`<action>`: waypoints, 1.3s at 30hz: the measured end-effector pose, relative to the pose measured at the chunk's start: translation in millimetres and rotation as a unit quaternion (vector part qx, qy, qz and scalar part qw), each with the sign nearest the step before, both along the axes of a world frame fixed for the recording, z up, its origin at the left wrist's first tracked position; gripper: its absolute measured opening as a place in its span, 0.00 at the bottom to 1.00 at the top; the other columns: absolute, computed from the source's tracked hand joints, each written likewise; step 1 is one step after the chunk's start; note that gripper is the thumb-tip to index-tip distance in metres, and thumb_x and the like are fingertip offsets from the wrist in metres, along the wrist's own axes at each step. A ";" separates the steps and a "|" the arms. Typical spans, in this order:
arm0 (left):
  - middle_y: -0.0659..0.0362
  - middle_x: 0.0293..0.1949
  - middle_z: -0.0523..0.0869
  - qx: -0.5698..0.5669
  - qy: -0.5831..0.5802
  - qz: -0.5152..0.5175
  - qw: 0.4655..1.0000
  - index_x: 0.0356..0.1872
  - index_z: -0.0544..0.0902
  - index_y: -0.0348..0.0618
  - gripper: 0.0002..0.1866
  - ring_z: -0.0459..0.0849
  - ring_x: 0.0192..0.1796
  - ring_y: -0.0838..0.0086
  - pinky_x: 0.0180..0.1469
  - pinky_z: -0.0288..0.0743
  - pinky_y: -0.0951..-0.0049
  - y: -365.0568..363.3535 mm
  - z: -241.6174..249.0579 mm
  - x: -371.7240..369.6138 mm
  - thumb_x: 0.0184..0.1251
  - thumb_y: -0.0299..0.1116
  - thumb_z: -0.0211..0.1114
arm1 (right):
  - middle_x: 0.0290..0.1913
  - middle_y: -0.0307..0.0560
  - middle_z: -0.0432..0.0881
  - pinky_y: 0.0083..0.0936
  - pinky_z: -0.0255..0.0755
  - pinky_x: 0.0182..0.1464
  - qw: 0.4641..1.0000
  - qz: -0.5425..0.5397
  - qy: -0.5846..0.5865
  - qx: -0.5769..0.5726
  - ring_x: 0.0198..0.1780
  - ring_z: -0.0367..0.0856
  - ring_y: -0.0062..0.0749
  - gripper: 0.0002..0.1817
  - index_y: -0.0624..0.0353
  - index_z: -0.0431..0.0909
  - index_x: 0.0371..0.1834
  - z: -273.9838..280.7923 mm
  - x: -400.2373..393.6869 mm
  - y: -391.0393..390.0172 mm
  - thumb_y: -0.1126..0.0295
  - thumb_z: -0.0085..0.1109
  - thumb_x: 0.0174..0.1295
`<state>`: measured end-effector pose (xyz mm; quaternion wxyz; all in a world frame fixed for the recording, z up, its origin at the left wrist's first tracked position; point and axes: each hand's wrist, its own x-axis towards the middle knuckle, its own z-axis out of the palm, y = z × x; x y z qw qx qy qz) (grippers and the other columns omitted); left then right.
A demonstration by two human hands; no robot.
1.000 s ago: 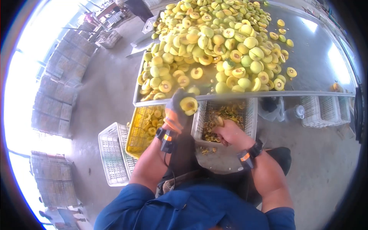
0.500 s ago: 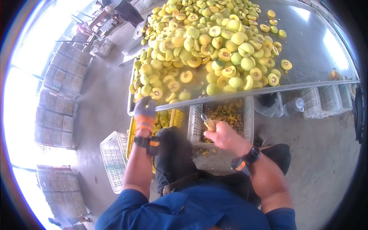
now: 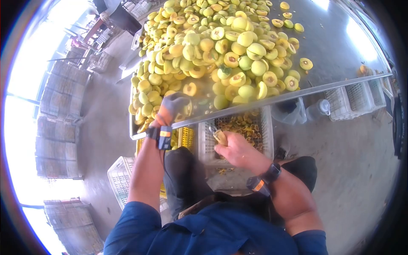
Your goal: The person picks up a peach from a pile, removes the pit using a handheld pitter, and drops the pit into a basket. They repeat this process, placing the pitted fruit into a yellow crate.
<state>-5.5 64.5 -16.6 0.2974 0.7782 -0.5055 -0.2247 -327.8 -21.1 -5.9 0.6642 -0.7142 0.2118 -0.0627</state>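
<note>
My left hand, in a grey glove with an orange cuff, reaches over the front edge of the metal table. It is beside a yellow-green peach half, and its fingers are smeared by motion. My bare right hand is closed around a short pitting tool with a light handle and a metal tip. That tool is above a white crate holding brown pits and scraps. A large heap of peach halves, many with pits showing, covers the left part of the table.
A yellow crate with fruit stands under the table edge, and a white basket is left of it. To the right are a plastic jug and white crates. Stacked crates line the left side.
My left hand has moved forward and right, from the table's edge to over its surface. My right hand still holds the tool over the crate. The whole view has shifted slightly.
</note>
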 end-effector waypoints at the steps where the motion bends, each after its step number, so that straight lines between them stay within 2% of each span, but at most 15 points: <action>1: 0.47 0.49 0.93 -0.077 0.007 -0.015 0.997 0.53 0.90 0.39 0.16 0.92 0.49 0.51 0.55 0.86 0.58 6.7 -3.2 -0.2 0.65 0.30 0.72 | 0.36 0.65 0.87 0.48 0.78 0.46 1.000 -0.001 -0.008 0.000 0.40 0.87 0.61 0.16 0.68 0.81 0.44 1.6 1.1 0.4 0.63 0.64 0.69; 5: 0.47 0.51 0.92 -0.196 -0.187 -0.046 0.961 0.60 0.87 0.40 0.25 0.91 0.50 0.51 0.54 0.86 0.61 29.1 -5.2 -49.7 0.58 0.25 0.76 | 0.33 0.63 0.86 0.45 0.78 0.43 0.999 -0.016 -0.032 0.022 0.35 0.87 0.56 0.15 0.68 0.81 0.46 1.8 6.1 2.5 0.63 0.64 0.70; 9: 0.51 0.50 0.93 -0.182 -0.003 -0.029 0.983 0.58 0.88 0.40 0.18 0.93 0.51 0.59 0.56 0.85 0.65 21.9 32.6 -118.2 0.67 0.23 0.71 | 0.33 0.62 0.86 0.43 0.78 0.42 0.999 -0.031 -0.028 -0.014 0.35 0.86 0.53 0.15 0.68 0.80 0.47 -4.5 5.8 8.8 0.64 0.63 0.71; 13: 0.53 0.50 0.94 -0.169 0.015 -0.054 0.984 0.58 0.86 0.38 0.20 0.93 0.51 0.64 0.57 0.85 0.67 18.0 37.6 -139.9 0.65 0.19 0.74 | 0.37 0.63 0.87 0.45 0.78 0.46 0.993 -0.063 -0.051 -0.081 0.40 0.88 0.56 0.15 0.67 0.81 0.50 -11.5 2.3 11.9 0.65 0.62 0.71; 16: 0.53 0.48 0.94 -0.183 -0.042 -0.055 0.981 0.60 0.85 0.36 0.21 0.93 0.50 0.63 0.57 0.85 0.66 21.9 13.6 -133.0 0.66 0.21 0.74 | 0.46 0.55 0.90 0.39 0.79 0.56 0.999 0.006 -0.010 -0.047 0.48 0.87 0.38 0.14 0.67 0.83 0.56 4.1 -3.4 7.8 0.69 0.63 0.74; 19: 0.50 0.51 0.93 -0.169 -0.042 -0.070 0.982 0.63 0.83 0.35 0.23 0.92 0.52 0.61 0.56 0.85 0.64 24.1 6.7 -127.2 0.67 0.24 0.75 | 0.48 0.58 0.90 0.40 0.79 0.58 0.997 0.048 -0.043 0.050 0.51 0.89 0.45 0.15 0.66 0.83 0.57 -2.2 -3.6 5.0 0.69 0.64 0.73; 22: 0.49 0.58 0.90 -0.139 -0.051 -0.099 0.984 0.67 0.80 0.34 0.22 0.91 0.57 0.62 0.60 0.85 0.64 24.4 -5.2 -116.3 0.74 0.26 0.70 | 0.49 0.60 0.90 0.41 0.79 0.58 0.993 0.029 -0.057 -0.095 0.51 0.89 0.51 0.15 0.66 0.84 0.55 -16.3 0.8 12.6 0.69 0.65 0.72; 25: 0.49 0.63 0.88 -0.144 0.160 0.006 0.977 0.71 0.78 0.32 0.22 0.89 0.61 0.64 0.64 0.84 0.65 26.8 -30.9 -117.2 0.80 0.25 0.64 | 0.47 0.63 0.90 0.43 0.80 0.57 0.998 0.052 -0.017 0.014 0.51 0.89 0.57 0.15 0.66 0.84 0.55 -3.8 -1.1 2.2 0.69 0.64 0.70; 28: 0.50 0.66 0.86 -0.174 0.246 0.089 0.950 0.74 0.75 0.31 0.22 0.88 0.63 0.66 0.68 0.83 0.66 24.9 6.4 -158.0 0.84 0.23 0.58 | 0.45 0.60 0.90 0.43 0.79 0.57 0.998 -0.008 -0.004 -0.066 0.50 0.89 0.54 0.15 0.66 0.83 0.55 -8.5 -0.2 10.3 0.68 0.64 0.70; 29: 0.51 0.61 0.88 -0.263 0.495 0.171 0.810 0.71 0.77 0.30 0.19 0.89 0.60 0.67 0.64 0.84 0.68 23.0 -19.3 -153.2 0.83 0.21 0.59 | 0.41 0.59 0.89 0.42 0.80 0.52 0.997 -0.003 -0.015 -0.071 0.46 0.89 0.51 0.14 0.66 0.83 0.53 -9.7 -0.2 12.2 0.68 0.63 0.71; 31: 0.52 0.58 0.89 -0.189 0.123 0.159 0.961 0.67 0.80 0.31 0.17 0.89 0.58 0.67 0.62 0.84 0.67 26.2 -14.1 -167.5 0.83 0.22 0.59 | 0.35 0.55 0.88 0.41 0.80 0.43 0.996 0.009 -0.038 -0.078 0.37 0.89 0.45 0.12 0.66 0.83 0.50 -10.1 0.2 16.2 0.68 0.63 0.73; 32: 0.53 0.56 0.90 -0.139 -0.074 0.141 0.977 0.66 0.81 0.31 0.16 0.90 0.57 0.67 0.60 0.84 0.67 26.4 -8.2 -172.3 0.83 0.22 0.59 | 0.32 0.53 0.86 0.38 0.78 0.37 0.999 0.041 -0.010 0.032 0.33 0.87 0.42 0.10 0.66 0.82 0.48 -6.5 -0.5 14.6 0.68 0.62 0.74; 35: 0.47 0.48 0.92 -0.194 0.047 0.170 0.965 0.59 0.85 0.35 0.17 0.91 0.51 0.52 0.55 0.84 0.59 22.3 -34.4 -160.8 0.71 0.23 0.65 | 0.24 0.45 0.79 0.33 0.70 0.24 0.958 0.100 0.043 0.264 0.21 0.79 0.31 0.08 0.63 0.79 0.43 4.1 -4.1 8.0 0.68 0.59 0.77; 37: 0.48 0.46 0.92 -0.215 -0.003 0.117 0.970 0.59 0.85 0.36 0.18 0.91 0.50 0.53 0.54 0.85 0.60 23.0 -29.1 -159.6 0.68 0.24 0.67 | 0.20 0.41 0.75 0.29 0.64 0.19 0.949 0.101 0.035 0.298 0.16 0.72 0.26 0.08 0.60 0.77 0.40 1.9 -3.9 11.1 0.69 0.58 0.79; 39: 0.53 0.48 0.92 -0.212 -0.196 -0.011 0.957 0.60 0.84 0.34 0.18 0.91 0.49 0.68 0.53 0.85 0.66 19.9 13.5 -167.3 0.72 0.29 0.69 | 0.21 0.41 0.77 0.30 0.63 0.18 0.969 0.089 -0.013 0.229 0.15 0.72 0.27 0.10 0.63 0.80 0.40 -0.8 -4.6 21.5 0.68 0.60 0.78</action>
